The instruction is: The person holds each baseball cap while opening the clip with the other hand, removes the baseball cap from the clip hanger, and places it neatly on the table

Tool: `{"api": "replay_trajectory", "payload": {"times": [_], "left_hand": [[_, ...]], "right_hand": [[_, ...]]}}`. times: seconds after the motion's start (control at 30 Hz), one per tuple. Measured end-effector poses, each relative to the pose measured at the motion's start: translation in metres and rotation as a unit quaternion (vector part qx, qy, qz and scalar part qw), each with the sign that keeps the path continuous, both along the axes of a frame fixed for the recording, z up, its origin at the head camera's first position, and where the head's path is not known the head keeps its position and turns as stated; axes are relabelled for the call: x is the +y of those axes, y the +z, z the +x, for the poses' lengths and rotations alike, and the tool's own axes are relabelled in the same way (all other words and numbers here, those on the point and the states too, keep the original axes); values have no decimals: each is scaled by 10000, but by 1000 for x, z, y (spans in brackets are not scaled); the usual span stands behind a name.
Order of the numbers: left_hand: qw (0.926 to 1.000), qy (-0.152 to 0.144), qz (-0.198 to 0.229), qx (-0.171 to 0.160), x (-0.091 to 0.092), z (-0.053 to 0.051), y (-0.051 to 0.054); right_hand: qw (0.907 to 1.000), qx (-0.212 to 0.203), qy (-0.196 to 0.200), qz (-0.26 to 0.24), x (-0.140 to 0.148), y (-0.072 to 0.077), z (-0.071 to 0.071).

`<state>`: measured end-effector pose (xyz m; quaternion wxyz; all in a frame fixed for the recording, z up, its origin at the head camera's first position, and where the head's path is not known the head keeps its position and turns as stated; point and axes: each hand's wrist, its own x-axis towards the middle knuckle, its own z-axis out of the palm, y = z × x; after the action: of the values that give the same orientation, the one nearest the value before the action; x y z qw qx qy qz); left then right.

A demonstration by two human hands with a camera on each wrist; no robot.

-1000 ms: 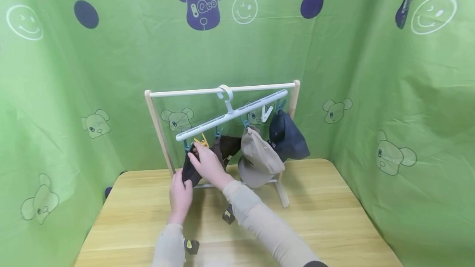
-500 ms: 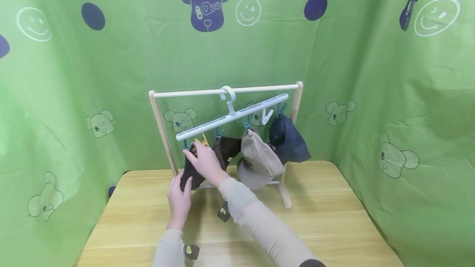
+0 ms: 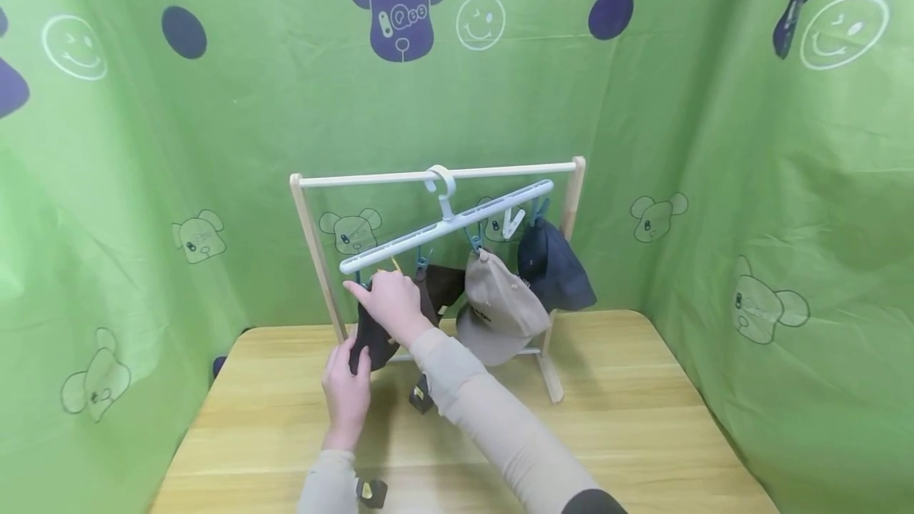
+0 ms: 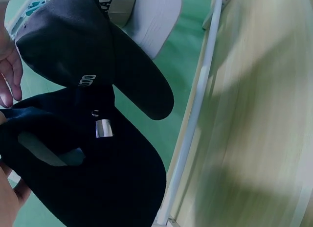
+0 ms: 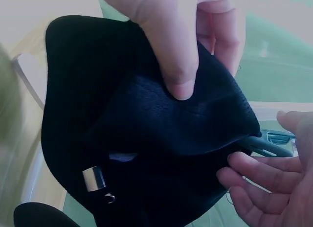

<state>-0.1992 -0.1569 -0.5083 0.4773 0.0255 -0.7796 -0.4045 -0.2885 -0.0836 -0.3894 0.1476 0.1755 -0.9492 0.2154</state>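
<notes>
A: What distinguishes this moment from the half-second preceding it?

B: Chiefly the right hand. Its thumb now juts farther left, and the back of the hand hides more of the yellow clip hung from the hanger. The lower edge of the dark cap also sits slightly lower.

A: How does the right grip stand?

B: Apart. In the right-wrist view, thumb and fingers spread to either side of a teal clip, pinching nothing. The fingertips overlap the cap's edge; whether they touch it cannot be told.

A: And the left hand?

B: It is clamped on the same cap, with the thumb on one face of the fabric and fingers behind.

A: Where is the cap itself?

B: Below the hanger's lower left end, between both hands, its upper corner meeting the teal clip. A brown cap hangs just beside it.

A: What does the change imply for the work?

B: Probably that the clip is no longer being squeezed, while the left hand steadies the cap. Whether the clip bites securely remains unclear.
</notes>
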Motion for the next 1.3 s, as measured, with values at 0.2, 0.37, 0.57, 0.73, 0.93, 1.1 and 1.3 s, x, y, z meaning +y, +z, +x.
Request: {"api": "replay_trajectory", "payload": {"times": [0.2, 0.37, 0.57, 0.73, 0.93, 1.1, 1.3], "left_hand": [[10000, 31, 49, 45, 4, 1, -2], [9999, 43, -17, 146, 5, 1, -1], [9997, 104, -29, 230, 8, 2, 1], [9991, 376, 92, 199, 6, 0, -6], [9984, 480, 157, 253, 6, 4, -5], [9979, 513, 166, 364, 4, 3, -6], [9969, 564, 259, 474, 0, 3, -8]], "right_hand": [[9996, -132, -246, 39, -2, 2, -3], [9993, -222, -299, 52, -2, 3, -6], [9985, -455, -280, -81, -2, 3, -9], [9981, -551, -193, -204, -1, 2, -10], [9968, -737, -44, -301, 0, 1, -12], [9958, -828, 49, -399, 1, 0, -14], [9941, -971, 190, -451, 2, -2, -16]]}}
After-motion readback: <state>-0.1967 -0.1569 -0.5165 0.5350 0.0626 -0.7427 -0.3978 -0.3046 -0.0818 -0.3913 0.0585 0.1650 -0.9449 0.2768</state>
